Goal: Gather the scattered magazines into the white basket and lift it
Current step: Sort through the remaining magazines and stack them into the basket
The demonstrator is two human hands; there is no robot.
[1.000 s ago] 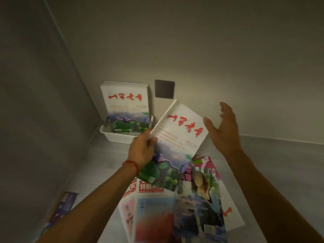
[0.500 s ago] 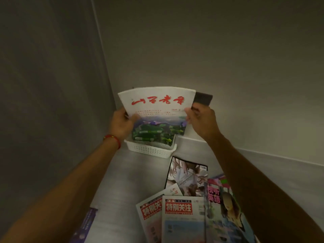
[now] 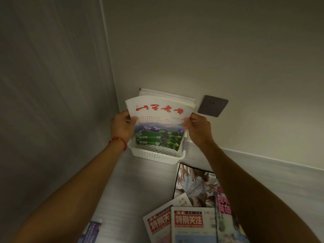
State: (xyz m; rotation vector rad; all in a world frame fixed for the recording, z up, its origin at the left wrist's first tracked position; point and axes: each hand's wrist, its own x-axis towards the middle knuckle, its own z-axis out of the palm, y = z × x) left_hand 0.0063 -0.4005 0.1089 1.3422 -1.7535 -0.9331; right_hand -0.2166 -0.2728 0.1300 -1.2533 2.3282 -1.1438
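Head view: left hand [image 3: 122,128] and right hand [image 3: 198,128] each pinch a side edge of a white magazine with red calligraphy [image 3: 158,120], thumbs on the cover, holding it upright with its lower end inside the white basket [image 3: 156,155]. More magazines stand behind it in the basket, against the wall corner. On the floor nearer the camera lie scattered magazines [image 3: 191,223]. A dark wall plate [image 3: 212,106] sits just right of the basket.

Walls are closing in the white basket [image 3: 157,156] at left and far, while scattered magazines [image 3: 192,223] are crowding the near-right floor.
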